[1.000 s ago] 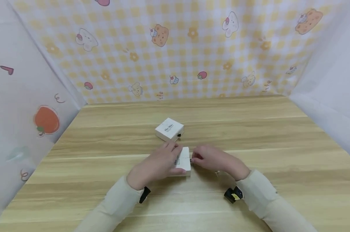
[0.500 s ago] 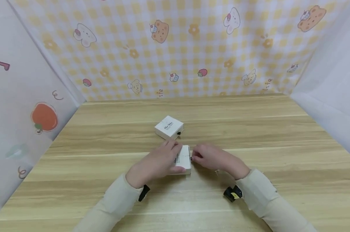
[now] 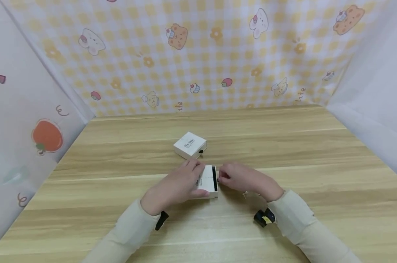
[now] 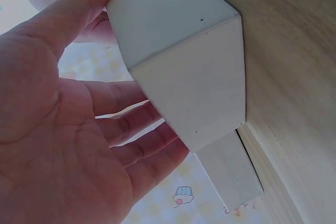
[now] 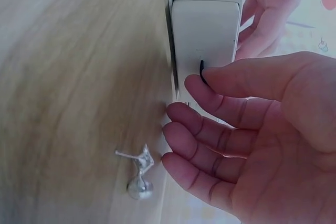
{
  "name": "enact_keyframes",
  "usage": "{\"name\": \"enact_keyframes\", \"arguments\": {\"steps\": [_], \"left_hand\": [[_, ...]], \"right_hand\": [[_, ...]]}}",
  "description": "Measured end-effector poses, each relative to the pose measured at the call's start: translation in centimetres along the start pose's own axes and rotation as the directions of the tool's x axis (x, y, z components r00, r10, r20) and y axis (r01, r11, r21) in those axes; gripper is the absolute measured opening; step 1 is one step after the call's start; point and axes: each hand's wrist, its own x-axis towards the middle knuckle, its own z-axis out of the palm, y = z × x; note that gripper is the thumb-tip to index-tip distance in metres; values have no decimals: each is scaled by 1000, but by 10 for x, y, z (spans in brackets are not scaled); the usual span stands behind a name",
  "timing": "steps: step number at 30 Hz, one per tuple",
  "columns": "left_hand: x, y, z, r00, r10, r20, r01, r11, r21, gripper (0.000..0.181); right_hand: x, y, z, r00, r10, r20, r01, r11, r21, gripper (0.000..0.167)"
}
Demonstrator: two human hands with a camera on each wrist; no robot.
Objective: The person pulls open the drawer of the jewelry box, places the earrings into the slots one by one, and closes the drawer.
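Note:
A small white drawer box [image 3: 206,179] with dark printing on its lid lies on the wooden table, its drawer slid partly out to the right and baring a dark strip. My left hand [image 3: 178,182] grips the sleeve from above, thumb on the near side and fingers across the top toward the far side. At the drawer's front, my right hand [image 3: 241,177] pinches a black ribbon tab [image 5: 202,69] between thumb and index finger, other fingers loosely bent. Beneath that hand, a silver earring [image 5: 140,174] with a star shape and a ball lies on the table.
Just behind the held box sits a second white drawer box [image 3: 189,144], closed, with a black tab at its right front. A yellow checked cloth [image 3: 198,58] hangs at the table's back, and white cloths flank both sides.
The drawer has slid out rightward from the sleeve, opening a dark gap that was not visible one second ago. My right hand has shifted slightly right with the tab; the left hand keeps its hold.

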Motion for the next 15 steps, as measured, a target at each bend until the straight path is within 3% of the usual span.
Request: {"name": "enact_keyframes", "arguments": {"steps": [15], "left_hand": [[1,-1,1,1000,-21,11,21,1000,18,76]], "right_hand": [[-3,0,-6,999,42,33,-41,999,-25,14]]}}
